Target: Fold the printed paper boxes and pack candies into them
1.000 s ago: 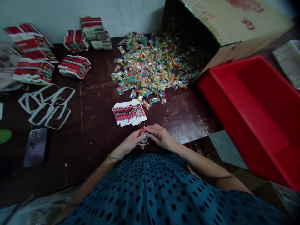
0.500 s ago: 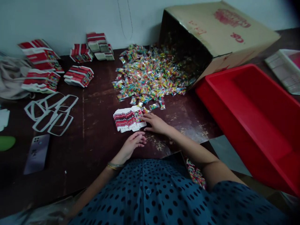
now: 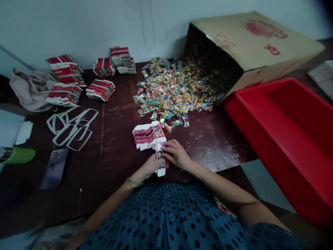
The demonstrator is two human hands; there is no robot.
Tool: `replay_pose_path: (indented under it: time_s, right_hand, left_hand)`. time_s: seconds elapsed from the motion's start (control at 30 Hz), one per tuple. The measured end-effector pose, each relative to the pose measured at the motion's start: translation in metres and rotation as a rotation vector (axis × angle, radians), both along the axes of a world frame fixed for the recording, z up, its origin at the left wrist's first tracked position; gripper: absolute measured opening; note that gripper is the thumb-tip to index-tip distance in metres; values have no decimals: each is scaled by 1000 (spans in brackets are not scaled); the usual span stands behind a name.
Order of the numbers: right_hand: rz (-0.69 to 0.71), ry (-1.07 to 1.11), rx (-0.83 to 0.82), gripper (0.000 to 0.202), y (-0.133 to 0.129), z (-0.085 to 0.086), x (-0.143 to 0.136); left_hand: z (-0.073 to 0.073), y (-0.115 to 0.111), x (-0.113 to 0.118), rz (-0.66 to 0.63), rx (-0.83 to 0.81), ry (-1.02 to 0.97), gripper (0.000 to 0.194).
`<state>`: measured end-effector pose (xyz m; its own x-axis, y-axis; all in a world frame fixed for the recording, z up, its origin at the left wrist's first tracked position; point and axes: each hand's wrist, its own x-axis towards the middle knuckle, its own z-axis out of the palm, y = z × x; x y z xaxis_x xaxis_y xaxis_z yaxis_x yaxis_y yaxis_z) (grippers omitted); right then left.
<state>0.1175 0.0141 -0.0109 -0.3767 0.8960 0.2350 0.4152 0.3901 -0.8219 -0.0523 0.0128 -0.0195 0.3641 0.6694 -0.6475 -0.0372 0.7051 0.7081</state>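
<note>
A small printed carton [image 3: 160, 164], red and multicoloured with white flaps, is held upright just in front of the body. My left hand [image 3: 151, 164] is closed on its left side. On the carton's upper right, my right hand [image 3: 177, 154] has its fingers pressed on the flap end. Directly beyond the hands, a fanned stack of flat red and white cartons [image 3: 147, 136] lies on the dark table [image 3: 119, 152]. Behind that stack spreads a heap of wrapped colourful candies [image 3: 171, 90].
An open cardboard box [image 3: 247, 45] lies on its side behind the candies. A red tray [image 3: 291, 139] stands at the right. At the left are bundled cartons [image 3: 100, 90], white bands [image 3: 74, 128], a phone [image 3: 55, 168], a green object [image 3: 22, 155] and a cloth [image 3: 33, 90].
One carton has been taken from the stack and is now between both hands near the body. My left hand has closed on it. The view has shifted, so the scene appears slightly lower and further right.
</note>
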Motion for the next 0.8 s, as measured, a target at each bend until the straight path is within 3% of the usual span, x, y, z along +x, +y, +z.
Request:
replay_pose_path:
  time_s: [0.1, 0.23, 0.3, 0.37, 0.5, 0.6, 0.67, 0.8]
  right_hand:
    - [27, 143, -175, 18, 7, 3, -2]
    - [363, 277, -537, 23, 17, 17, 14]
    - [434, 307, -609, 24, 23, 23, 22]
    - [344, 303, -590, 23, 23, 25, 25]
    - [136, 258, -562, 27, 9, 22, 22]
    - [-2, 338, -629, 52, -8, 15, 22]
    - [-56, 477, -821, 57, -19, 6, 22]
    - [-110, 833, -1337, 40, -39, -18, 17]
  left_hand:
    - [11, -6, 1, -14, -1, -3, 25]
    - [30, -4, 1, -287, 42, -235, 25]
    - [31, -2, 4, -298, 109, -219, 28]
    - [24, -1, 7, -131, 229, -69, 34]
    - [9, -10, 8, 10, 411, 92, 38]
    - [4, -23, 2, 44, 568, 185, 45]
    - [3, -31, -5, -24, 600, 216, 43]
    - [-4, -42, -18, -179, 614, 298, 45]
